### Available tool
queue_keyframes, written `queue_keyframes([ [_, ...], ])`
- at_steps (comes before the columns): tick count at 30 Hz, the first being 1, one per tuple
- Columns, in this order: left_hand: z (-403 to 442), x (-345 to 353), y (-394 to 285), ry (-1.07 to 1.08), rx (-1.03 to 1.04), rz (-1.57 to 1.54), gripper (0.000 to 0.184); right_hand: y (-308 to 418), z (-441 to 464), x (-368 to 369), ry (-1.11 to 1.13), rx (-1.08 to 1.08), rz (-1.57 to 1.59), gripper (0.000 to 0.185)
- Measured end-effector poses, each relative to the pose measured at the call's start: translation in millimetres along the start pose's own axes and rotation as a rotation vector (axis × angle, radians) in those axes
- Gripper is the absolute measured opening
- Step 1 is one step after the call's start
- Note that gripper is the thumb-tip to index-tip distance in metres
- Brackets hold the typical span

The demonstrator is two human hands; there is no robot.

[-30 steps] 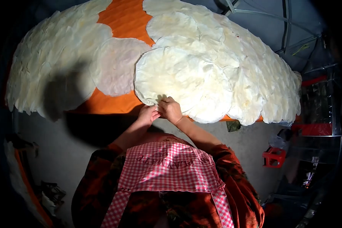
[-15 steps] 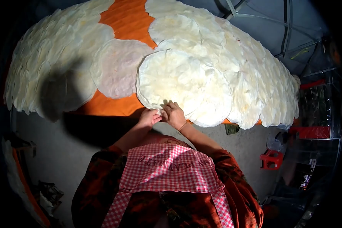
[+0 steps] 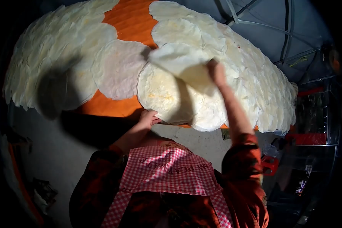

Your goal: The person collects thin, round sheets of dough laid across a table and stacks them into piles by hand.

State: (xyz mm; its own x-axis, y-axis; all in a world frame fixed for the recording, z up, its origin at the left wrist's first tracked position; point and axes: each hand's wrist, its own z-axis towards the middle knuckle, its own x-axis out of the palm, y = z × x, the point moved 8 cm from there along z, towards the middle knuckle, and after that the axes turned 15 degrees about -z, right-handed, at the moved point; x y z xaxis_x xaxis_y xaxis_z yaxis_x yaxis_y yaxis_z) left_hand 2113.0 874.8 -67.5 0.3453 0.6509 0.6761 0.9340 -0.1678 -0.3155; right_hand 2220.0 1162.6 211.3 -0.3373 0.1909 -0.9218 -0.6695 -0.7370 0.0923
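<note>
Right hand [image 3: 217, 73], motion-blurred, fingers curled together, looks clamped on raised edge of thin off-white round sheet [image 3: 176, 57], part lifted, folded back over the overlapping rounds. Left hand [image 3: 149, 117] touches lower-left rim of the exposed round [image 3: 159, 89] beneath; can't tell if fingers pinch it. Pinkish round [image 3: 119, 70] just beside, left. Orange quilted surface [image 3: 131, 19] shows between groups.

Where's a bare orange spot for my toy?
A bare orange strip lies at the top, between pale sheets on both sides. Another orange patch shows below the pinkish sheet, beside the left hand. The right side is crowded: overlapping sheets, plus the right hand.
</note>
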Motion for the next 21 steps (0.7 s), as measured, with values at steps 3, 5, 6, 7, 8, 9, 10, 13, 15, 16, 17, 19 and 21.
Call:
queue_keyframes([
  [3, -3, 7, -5, 0.023, -0.012, -0.027, 0.038, 38, 62, -112, -0.034, -0.244, -0.061, 0.008],
  [5, -25, 15, -11, -0.058, -0.044, -0.065, 0.039, 75, 57, -138, -0.049, -0.302, -0.086, 0.012],
  [6, -23, 6, -13, -0.152, 0.001, 0.0, 0.038, 93, 46, -141, -0.058, -0.331, -0.096, 0.014],
  [7, -19, 2, -12, -0.167, 0.017, 0.048, 0.036, 99, 30, -127, -0.059, -0.382, -0.082, 0.016],
  [8, -15, -2, -11, -0.183, 0.035, 0.094, 0.035, 111, 8, -115, -0.067, -0.319, -0.12, 0.017],
  [9, -13, -5, -13, -0.201, 0.054, 0.139, 0.033, 121, -16, -91, -0.064, -0.299, -0.11, 0.018],
  [10, -14, -6, -13, -0.182, 0.052, 0.109, 0.029, 132, -42, -65, -0.043, -0.267, -0.129, 0.018],
  [13, -15, -3, -15, -0.186, 0.07, 0.065, 0.023, 146, -122, 48, 0.097, -0.158, -0.053, 0.021],
  [15, -15, -4, -11, -0.137, 0.044, 0.059, 0.027, 144, -153, 93, 0.41, -0.065, 0.082, 0.036],
  [16, -15, -4, -13, -0.111, 0.035, 0.059, 0.028, 142, -150, 96, 0.429, -0.033, 0.077, 0.038],
  [17, -16, -5, -14, -0.103, 0.0, 0.15, 0.03, 137, -148, 97, 0.452, -0.001, 0.071, 0.04],
  [19, -21, -9, -12, -0.085, -0.081, 0.331, 0.035, 112, -117, 83, 0.394, 0.027, 0.101, 0.038],
  [21, -26, -9, -5, -0.086, -0.068, 0.297, 0.041, 100, -74, 34, 0.345, 0.124, 0.16, 0.027],
])
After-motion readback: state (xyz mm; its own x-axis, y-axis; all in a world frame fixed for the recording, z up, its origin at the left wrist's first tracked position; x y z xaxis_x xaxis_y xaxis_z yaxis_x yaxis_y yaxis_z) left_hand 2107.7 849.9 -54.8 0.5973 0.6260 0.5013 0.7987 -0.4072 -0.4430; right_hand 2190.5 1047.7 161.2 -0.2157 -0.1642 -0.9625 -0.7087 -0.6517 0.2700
